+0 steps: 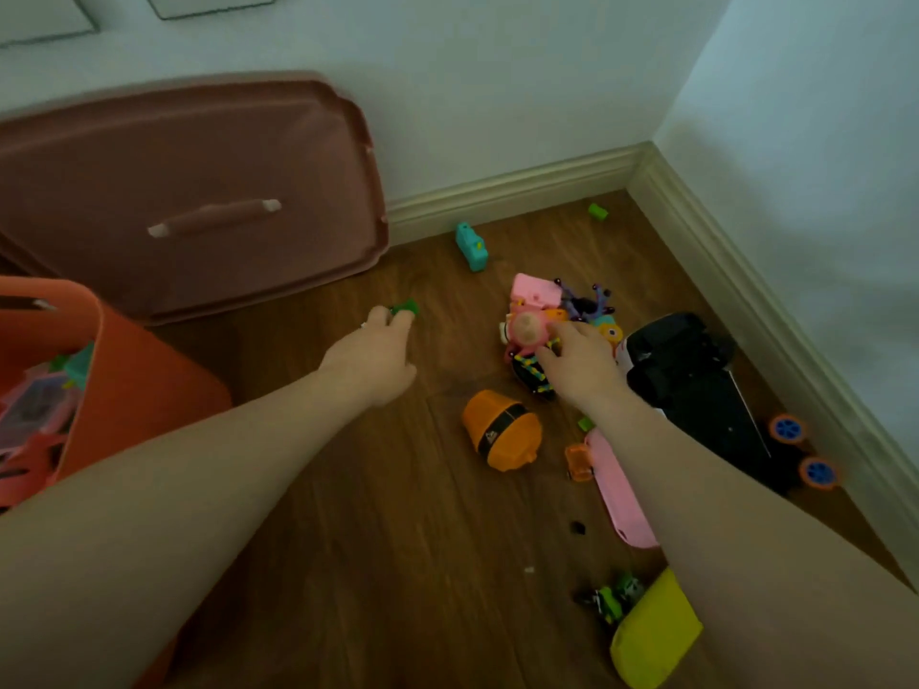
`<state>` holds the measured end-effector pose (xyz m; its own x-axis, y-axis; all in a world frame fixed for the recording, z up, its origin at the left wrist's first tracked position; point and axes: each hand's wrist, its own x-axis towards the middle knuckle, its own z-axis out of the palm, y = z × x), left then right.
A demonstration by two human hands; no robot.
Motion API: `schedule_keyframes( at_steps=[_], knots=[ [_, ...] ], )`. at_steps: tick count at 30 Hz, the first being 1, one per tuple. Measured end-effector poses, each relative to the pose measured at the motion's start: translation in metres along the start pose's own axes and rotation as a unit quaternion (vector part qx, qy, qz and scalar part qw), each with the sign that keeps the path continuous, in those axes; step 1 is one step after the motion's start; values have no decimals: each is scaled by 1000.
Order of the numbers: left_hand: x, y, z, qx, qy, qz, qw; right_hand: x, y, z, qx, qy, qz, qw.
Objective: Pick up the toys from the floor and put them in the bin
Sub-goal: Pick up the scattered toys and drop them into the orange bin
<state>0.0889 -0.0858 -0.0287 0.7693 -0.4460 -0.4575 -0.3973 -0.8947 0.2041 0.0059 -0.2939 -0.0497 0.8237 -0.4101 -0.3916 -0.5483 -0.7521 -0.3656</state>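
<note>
Your left hand [374, 358] reaches out over the wooden floor [398, 514] and its fingers [393, 318] pinch a small green toy [407, 307], just in front of the brown lid [189, 191] that leans against the wall. Your right hand [579, 363] lies on the heap of toys in the corner, its fingers curled onto a pink doll [526, 329]; whether they truly grip it you cannot tell, as the picture is blurred there.

The orange bin [124, 370] stands at your left, beside the left forearm, with several toys already inside.

Many toys still lie on the floor. An orange barrel-shaped toy [500, 430] rests between your two arms. A black toy truck [696, 385] with orange-and-blue wheels [788, 430] lies to the right of the heap, near the baseboard. A teal block [471, 246] lies near the lid's edge, and a little green block [597, 211] sits close to the corner. A flat pink piece [616, 494] lies partly under your right forearm, with a small orange piece [579, 462] touching it. Nearer you lie a yellow toy [651, 634] and a small green car [614, 596] just beside it.
</note>
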Motion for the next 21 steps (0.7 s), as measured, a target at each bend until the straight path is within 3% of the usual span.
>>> schedule_keyframes(
  at_steps=[3, 7, 12, 17, 21],
  knots=[
    [26, -2, 4, 55, -14, -7, 998, 19, 4, 5, -46, -12, 37, 998],
    [58, -13, 14, 93, -40, -40, 994, 47, 10, 0, -111, 5, -41, 993],
    [94, -21, 22, 120, -61, -72, 988, 75, 16, 24, -82, -203, -44, 975],
    [116, -22, 27, 151, -117, -61, 980, 67, 13, 37, -97, -198, -39, 975],
    [109, -21, 42, 170, -69, -56, 981, 66, 13, 32, -110, -183, -50, 976]
  ],
)
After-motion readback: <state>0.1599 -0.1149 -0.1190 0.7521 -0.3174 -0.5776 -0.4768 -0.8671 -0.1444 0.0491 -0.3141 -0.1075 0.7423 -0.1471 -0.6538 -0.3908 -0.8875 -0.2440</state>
